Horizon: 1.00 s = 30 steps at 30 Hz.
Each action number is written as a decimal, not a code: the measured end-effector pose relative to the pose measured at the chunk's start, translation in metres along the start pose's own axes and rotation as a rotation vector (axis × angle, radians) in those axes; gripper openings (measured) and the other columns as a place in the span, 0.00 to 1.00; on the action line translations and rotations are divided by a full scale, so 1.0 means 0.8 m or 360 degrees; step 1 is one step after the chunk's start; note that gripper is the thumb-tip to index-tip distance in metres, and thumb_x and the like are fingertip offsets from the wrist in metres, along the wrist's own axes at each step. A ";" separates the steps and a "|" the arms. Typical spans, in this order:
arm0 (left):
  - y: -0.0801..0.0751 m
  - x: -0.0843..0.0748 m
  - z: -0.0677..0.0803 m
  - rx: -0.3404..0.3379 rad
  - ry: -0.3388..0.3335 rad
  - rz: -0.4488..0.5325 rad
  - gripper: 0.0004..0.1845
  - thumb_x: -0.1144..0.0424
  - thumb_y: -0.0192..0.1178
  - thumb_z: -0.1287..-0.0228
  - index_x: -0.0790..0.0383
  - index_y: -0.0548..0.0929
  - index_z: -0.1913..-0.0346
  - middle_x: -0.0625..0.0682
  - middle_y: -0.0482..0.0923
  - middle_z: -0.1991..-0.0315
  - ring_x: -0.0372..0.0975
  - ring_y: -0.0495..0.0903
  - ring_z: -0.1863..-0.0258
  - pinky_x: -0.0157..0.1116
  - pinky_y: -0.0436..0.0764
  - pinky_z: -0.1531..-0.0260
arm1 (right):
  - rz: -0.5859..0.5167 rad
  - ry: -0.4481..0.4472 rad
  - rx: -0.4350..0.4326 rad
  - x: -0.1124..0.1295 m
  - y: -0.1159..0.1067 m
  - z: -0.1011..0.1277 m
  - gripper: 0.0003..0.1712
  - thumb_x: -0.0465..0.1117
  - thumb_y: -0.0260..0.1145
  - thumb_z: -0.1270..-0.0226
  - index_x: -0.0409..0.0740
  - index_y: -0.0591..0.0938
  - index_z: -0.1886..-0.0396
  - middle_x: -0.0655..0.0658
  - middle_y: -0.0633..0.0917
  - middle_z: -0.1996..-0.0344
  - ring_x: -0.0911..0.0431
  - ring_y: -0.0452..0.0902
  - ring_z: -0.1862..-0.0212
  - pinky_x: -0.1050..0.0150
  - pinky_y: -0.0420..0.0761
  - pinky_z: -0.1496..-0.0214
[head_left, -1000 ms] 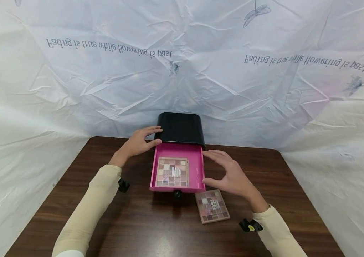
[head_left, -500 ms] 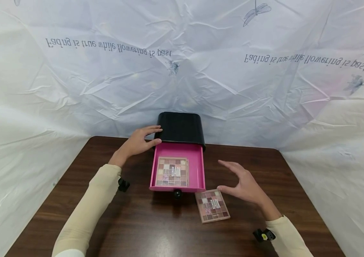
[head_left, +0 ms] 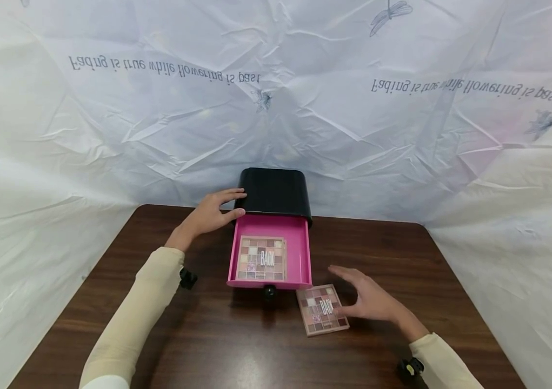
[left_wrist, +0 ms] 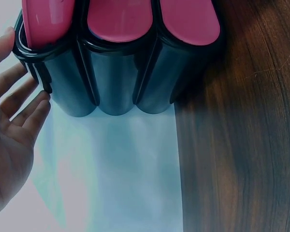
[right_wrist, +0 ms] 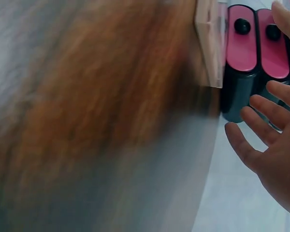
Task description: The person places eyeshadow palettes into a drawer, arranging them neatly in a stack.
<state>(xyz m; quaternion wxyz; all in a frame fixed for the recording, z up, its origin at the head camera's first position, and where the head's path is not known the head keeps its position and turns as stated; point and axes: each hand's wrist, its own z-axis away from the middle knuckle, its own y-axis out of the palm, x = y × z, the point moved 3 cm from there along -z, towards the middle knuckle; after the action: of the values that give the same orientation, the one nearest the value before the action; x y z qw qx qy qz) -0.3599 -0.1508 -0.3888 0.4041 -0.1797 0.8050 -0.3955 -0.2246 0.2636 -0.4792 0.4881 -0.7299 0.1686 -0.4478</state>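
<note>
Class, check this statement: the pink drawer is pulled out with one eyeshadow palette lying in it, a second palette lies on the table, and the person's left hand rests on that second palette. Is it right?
One detail is wrong. The head view shows the right hand over the second palette on the table. The left hand rests against the black cabinet. The pink drawer is pulled out with one palette in it.

We see the drawer box standing at the far edge of the table, against the sheet hung behind it. Its top drawer is pulled out toward us, and one palette lies flat in it. A second palette lies on the table just before the drawer's right front corner. Our left hand rests on the box's left side; our right hand is at the second palette's right edge.
</note>
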 end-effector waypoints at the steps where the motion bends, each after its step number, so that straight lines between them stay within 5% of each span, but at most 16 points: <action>1: 0.000 0.000 0.000 0.0000 -0.0002 -0.0003 0.32 0.45 0.62 0.27 0.56 0.75 0.27 0.53 0.68 0.25 0.50 0.65 0.25 0.55 0.68 0.30 | -0.0003 0.0000 0.0029 -0.001 0.002 0.000 0.58 0.65 0.79 0.47 0.44 0.68 0.23 0.42 0.70 0.25 0.41 0.66 0.27 0.35 0.70 0.32; 12: 0.000 0.001 0.001 -0.0002 -0.0010 0.0008 0.32 0.44 0.62 0.28 0.55 0.75 0.27 0.53 0.68 0.25 0.50 0.65 0.25 0.56 0.68 0.31 | -0.0002 0.0020 0.0253 -0.010 0.018 0.004 0.70 0.72 0.80 0.57 0.46 0.61 0.19 0.41 0.64 0.22 0.39 0.61 0.26 0.33 0.69 0.34; 17: 0.000 0.001 0.001 -0.0002 -0.0004 0.0011 0.32 0.44 0.62 0.28 0.55 0.75 0.27 0.53 0.68 0.25 0.51 0.65 0.25 0.56 0.68 0.31 | -0.0009 0.0031 0.0345 -0.010 0.023 0.005 0.74 0.73 0.80 0.60 0.46 0.58 0.18 0.41 0.62 0.21 0.36 0.58 0.25 0.26 0.60 0.32; 30: 0.000 0.000 0.000 0.0001 0.0003 0.0015 0.32 0.45 0.62 0.28 0.56 0.75 0.28 0.54 0.68 0.25 0.51 0.65 0.25 0.57 0.68 0.31 | 0.0071 0.0076 0.0480 -0.005 0.024 0.004 0.72 0.70 0.83 0.60 0.44 0.61 0.19 0.43 0.63 0.21 0.37 0.53 0.22 0.27 0.57 0.31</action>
<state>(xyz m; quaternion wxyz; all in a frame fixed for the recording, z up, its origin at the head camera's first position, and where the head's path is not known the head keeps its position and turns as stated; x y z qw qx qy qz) -0.3597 -0.1511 -0.3887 0.4054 -0.1754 0.8061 -0.3939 -0.2202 0.2590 -0.4984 0.5978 -0.6336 0.1273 -0.4744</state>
